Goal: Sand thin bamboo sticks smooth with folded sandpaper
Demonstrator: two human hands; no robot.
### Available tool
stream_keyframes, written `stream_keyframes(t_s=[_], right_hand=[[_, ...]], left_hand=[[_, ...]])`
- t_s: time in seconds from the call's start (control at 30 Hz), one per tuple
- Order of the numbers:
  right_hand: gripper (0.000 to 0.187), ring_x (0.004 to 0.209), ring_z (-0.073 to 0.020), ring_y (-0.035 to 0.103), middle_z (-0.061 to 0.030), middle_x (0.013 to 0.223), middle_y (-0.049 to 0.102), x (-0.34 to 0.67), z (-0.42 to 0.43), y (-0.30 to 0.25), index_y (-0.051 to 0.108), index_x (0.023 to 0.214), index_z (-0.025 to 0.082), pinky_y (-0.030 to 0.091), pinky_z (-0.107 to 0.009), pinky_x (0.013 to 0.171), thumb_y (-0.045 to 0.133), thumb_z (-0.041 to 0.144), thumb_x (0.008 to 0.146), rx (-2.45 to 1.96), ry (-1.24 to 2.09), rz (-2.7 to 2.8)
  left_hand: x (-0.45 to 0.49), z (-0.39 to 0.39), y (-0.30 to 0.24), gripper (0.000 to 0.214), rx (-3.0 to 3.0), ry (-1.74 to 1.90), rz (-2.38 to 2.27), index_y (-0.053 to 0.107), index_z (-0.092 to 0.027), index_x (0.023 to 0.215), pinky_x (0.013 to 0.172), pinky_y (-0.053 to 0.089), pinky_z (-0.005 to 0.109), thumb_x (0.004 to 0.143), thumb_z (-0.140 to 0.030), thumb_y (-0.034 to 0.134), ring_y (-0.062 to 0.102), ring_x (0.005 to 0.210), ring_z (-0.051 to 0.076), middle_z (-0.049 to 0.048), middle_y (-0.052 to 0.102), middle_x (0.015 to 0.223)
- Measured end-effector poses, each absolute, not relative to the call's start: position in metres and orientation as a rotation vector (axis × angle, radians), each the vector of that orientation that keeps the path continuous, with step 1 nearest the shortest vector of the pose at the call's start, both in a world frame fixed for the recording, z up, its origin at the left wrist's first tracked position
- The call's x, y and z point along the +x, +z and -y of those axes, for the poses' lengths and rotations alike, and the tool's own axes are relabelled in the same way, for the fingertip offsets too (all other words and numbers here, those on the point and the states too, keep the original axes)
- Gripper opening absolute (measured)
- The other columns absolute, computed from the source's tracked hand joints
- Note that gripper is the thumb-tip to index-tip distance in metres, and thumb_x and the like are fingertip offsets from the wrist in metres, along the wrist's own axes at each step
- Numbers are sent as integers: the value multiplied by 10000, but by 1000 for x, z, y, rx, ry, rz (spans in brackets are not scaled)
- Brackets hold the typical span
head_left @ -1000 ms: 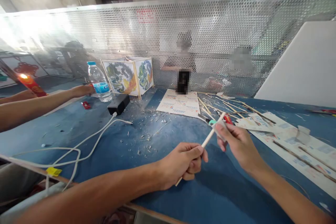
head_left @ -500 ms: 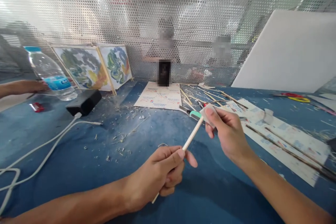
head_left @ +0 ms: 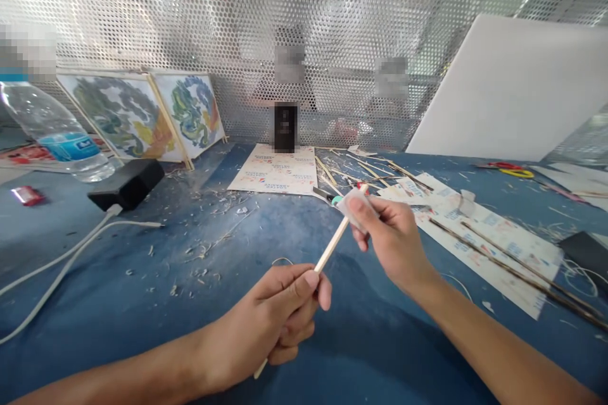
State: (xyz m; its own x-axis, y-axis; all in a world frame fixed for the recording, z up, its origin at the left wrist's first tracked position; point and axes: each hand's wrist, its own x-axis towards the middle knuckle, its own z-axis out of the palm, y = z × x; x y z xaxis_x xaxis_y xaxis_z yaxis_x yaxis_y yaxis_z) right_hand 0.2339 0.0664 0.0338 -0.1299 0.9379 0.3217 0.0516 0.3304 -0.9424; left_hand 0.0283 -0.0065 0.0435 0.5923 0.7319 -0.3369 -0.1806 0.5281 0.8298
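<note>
My left hand (head_left: 280, 313) is closed round the lower part of a thin pale wooden stick (head_left: 332, 243), which slants up to the right. My right hand (head_left: 387, 237) pinches a small greyish-white piece, perhaps sandpaper (head_left: 352, 205), folded over the stick's upper end. Both hands hover above the blue table (head_left: 199, 304). A teal-handled tool (head_left: 332, 198) lies on the table just behind the stick's tip.
Printed paper sheets (head_left: 479, 234) with thin bamboo strips lie at the right. A water bottle (head_left: 52, 133), black power adapter (head_left: 126, 183) with white cable, painted lantern panels (head_left: 142, 115), shavings, a white board (head_left: 517, 92) and a perforated metal screen stand around.
The view has swung right and closer to the table; the neighbour's arms at the left have left the view. My hands keep their hold on the stick, the right hand at its top end.
</note>
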Motion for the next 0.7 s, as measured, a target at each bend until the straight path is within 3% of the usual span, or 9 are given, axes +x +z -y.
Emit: stream_keyframes(t_s=[0.13,0.37,0.53,0.7], right_hand=[[515,421,-78,453,42,526,497,232,-67,34,560,639,196,337,-232,418,655,575,975,-913,976,1429],[558,480,-90,434,6,539,582,211,-41,27,658,634,173,312,-250,459,568,553,1032,-798,1297,1803],[565,427,-76,413,47,488,469,223,-57,35,517,585,193,304,-238,429,656,585,967,-936,1069,1532],[534,413,-72,427,54,517,477,225,-58,37,537,641,194,321,-228,423,631,597,978,-907,1062,1418]], left_hand=[[27,8,46,323,841,602,-760,591,-222,840,365,123,130,1074,-388,442,98,459,89,-110,245,504],[20,7,41,336,862,653,-821,563,-230,839,382,135,127,1038,-496,509,101,482,84,-120,225,547],[29,10,47,372,849,617,-850,566,-227,812,371,116,144,982,-557,588,108,475,78,-121,239,546],[28,15,46,384,833,621,-877,576,-230,819,372,116,142,950,-588,628,108,478,78,-121,245,544]])
